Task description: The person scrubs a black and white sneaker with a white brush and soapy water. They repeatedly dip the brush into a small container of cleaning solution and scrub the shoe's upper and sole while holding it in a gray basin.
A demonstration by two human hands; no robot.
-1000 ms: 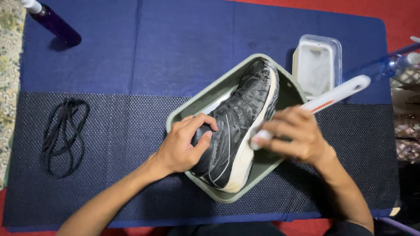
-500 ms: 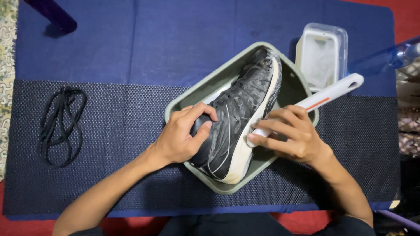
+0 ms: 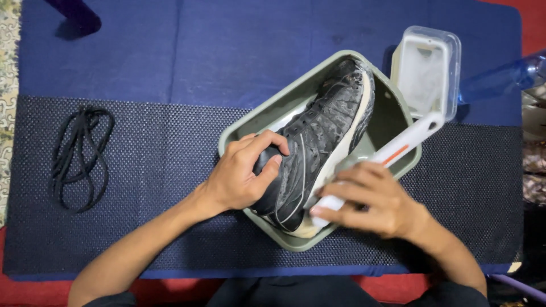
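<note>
a home floor: blue cloth [image 3: 227,51] and mesh mat [image 3: 148,187] over red carpet [image 3: 34,287], patterned rug [image 3: 8,85] beside

The scene is viewed from a single head-worn camera, aimed steeply downward and held close. The grey tray [image 3: 398,113] is framed just right of centre; forearms enter from the bottom edge.

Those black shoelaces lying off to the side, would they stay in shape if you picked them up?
Probably not. The black shoelaces lie in loose, uneven loops on the dark mesh mat, so they look floppy and would likely dangle and tangle when lifted. They seem thin and light, and the mat's textured surface would probably grip them rather than let them slide when pushed.
</note>
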